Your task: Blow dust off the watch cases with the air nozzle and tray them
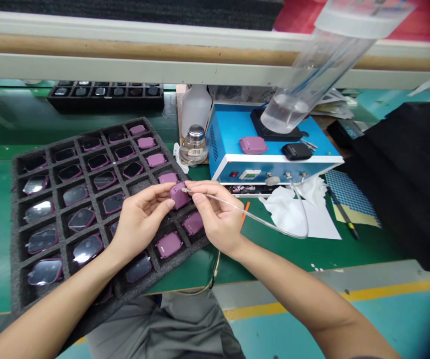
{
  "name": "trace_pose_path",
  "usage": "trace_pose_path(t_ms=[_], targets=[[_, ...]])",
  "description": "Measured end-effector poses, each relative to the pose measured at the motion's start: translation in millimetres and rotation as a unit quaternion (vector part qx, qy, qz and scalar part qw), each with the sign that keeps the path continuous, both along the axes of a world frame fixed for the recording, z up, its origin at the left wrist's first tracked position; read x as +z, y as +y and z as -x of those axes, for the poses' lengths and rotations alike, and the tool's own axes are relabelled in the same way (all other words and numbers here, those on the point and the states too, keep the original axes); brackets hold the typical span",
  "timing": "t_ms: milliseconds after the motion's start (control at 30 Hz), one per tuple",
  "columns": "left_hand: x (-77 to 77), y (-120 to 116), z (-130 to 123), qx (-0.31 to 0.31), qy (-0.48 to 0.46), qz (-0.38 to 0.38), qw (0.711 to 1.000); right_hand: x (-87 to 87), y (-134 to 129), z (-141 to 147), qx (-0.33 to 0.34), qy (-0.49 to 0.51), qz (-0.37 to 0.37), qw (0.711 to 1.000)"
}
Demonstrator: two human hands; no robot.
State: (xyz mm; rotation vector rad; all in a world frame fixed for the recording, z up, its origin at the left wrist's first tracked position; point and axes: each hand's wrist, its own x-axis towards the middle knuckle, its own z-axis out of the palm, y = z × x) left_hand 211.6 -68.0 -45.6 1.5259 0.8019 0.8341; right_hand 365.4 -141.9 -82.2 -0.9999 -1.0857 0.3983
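Observation:
My left hand [140, 217] grips a purple smartwatch case [179, 196] between thumb and fingers, above the right side of a black foam tray [16, 234]. My right hand [220, 214] pinches the end of a thin clear tube [263, 219], and its small tip meets the case's upper edge. Whether the tip is inside the case or only touching it, I cannot tell. Purple smartwatch cases fill most visible compartments. Those at left show dark glossy screens; those in the right column, such as one purple case [169, 245], lie back side up. My forearms hide part of the tray.
The tube runs to a blue machine [218, 144] carrying a purple case [253, 145], a black case [297, 151] and a tilted clear cylinder [293, 99]. Beside it stand a glass bottle [194, 147] and a white bottle [196, 107]. White tissues [284, 209] and a pen [344, 214] lie right.

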Motion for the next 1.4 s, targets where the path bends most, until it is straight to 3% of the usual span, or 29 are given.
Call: trace_pose_path(t_ms=[733,967,1067,1167,1300,1400], targets=[[-0.3,-1,0,-0.006,0.003,-0.013,1.000,1.3,0,0,0.007,0.008,-0.002,1.000],[11.1,14,8,-0.027,0.087,-0.067,0.994,-0.3,-4,0,0.003,-0.019,0.013,1.000],[23.3,36,25,-0.050,0.193,-0.137,0.970,-2.4,-6,0,0.004,0.007,0.020,1.000],[29.4,56,37,-0.093,0.307,-0.194,0.927,-4.8,-7,2,0.010,0.007,0.026,1.000],[23.6,69,38,-0.122,0.409,-0.225,0.876,-6.7,-9,2,0.005,0.014,0.028,1.000],[19.3,73,35,-0.089,0.461,-0.293,0.833,-7.2,-10,3,0.002,0.011,0.034,0.999]])
